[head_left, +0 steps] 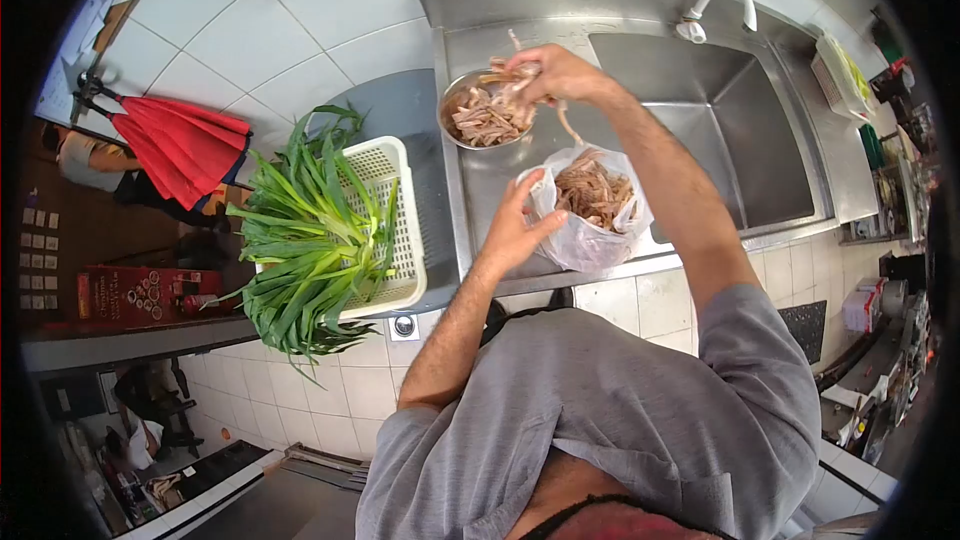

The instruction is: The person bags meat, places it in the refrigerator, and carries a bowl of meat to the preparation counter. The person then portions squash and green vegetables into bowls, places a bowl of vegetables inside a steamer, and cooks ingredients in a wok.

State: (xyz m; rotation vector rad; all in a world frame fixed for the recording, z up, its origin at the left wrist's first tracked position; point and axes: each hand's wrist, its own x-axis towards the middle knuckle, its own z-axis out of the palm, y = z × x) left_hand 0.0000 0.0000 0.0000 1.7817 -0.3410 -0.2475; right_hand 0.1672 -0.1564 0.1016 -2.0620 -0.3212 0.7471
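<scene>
My right hand [555,75] is closed on a bunch of pale pinkish-brown meat strips [518,80] above a round metal bowl [443,125]. More of these strips [490,120] fill the bowl, and one long strip dangles below my right hand. A white plastic bag [590,247] stands near the sink unit's front edge, its mouth open, with similar brownish strips [597,190] inside. My left hand [515,230] grips the bag's left rim, thumb toward the opening; its fingertips are partly hidden by the plastic.
A cream plastic basket [408,240] with long leafy greens [320,230] stands left on a grey surface [430,90]. At right is the steel sink basin [735,140] with a white faucet [720,5]. Red umbrellas [185,150] hang by the wall; another person [95,160] is at far left.
</scene>
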